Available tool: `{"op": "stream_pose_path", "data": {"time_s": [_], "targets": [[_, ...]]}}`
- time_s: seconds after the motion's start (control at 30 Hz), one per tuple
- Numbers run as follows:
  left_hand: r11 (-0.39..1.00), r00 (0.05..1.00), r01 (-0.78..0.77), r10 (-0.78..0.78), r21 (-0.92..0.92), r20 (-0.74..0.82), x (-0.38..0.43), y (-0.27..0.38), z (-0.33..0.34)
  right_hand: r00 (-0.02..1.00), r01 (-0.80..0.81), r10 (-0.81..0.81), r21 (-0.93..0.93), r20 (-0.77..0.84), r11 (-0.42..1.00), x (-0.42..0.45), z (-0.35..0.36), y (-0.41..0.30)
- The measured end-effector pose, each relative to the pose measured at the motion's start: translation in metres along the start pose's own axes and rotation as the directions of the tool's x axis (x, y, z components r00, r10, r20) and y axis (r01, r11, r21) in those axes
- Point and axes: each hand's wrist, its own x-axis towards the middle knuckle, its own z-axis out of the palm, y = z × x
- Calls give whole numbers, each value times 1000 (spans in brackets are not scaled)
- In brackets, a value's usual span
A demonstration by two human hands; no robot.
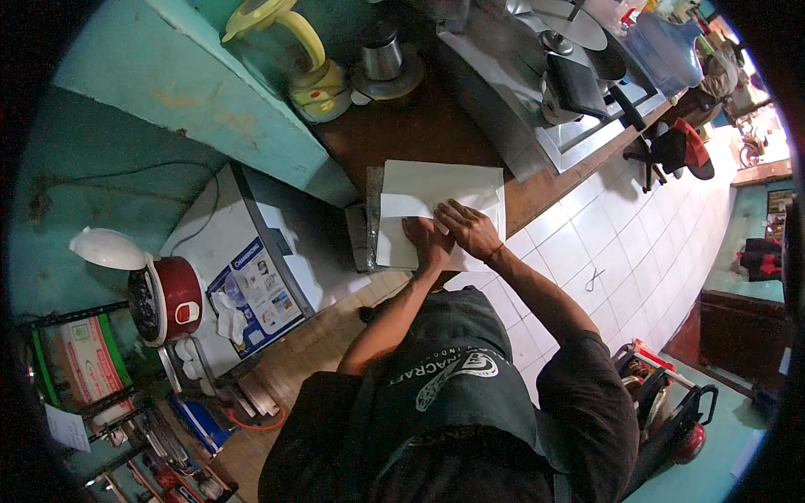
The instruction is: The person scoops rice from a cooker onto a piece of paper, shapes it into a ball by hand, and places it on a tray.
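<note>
Pale sheets of paper [449, 176] lie on a dark, plastic-like sheet [371, 207] at the end of the brown counter. A white paper flap [405, 205] crosses the sheets and curves up towards my hands. My left hand [429, 242] has its fingers bent at the near edge of this flap and appears to pinch it. Touching it on the right, my right hand [468, 229] lies with its fingers stretched over the paper. Its thumb and the paper under both palms are hidden.
A teal ledge [207, 107] borders the counter [440, 119] on the left. Beyond the paper stand a yellow-lidded jug [321, 94], a metal cup [382, 58] and a steel stove top [503, 82]. A rice cooker [179, 298] with its lid up sits at left on a white appliance [210, 220].
</note>
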Motion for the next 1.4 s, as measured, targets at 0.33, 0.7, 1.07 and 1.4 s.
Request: {"op": "stream_pose_path", "data": {"time_s": [0.33,0.7,1.07,1.4], "targets": [[869,903,-428,403,248,149,88,23,-134,993,-114,114,24,0,993,-16,3,-14],[944,913,-322,329,-69,243,93,-5,-155,990,-138,139,106,4,985,-11,-2,-19],[844,737,-535,484,-30,472,60,24,-89,946,-324,323,-97,-27,941,-3,11,64],[853,738,-520,473,-41,480,55,23,-90,924,-383,379,-85,-55,920,-29,29,4]]}}
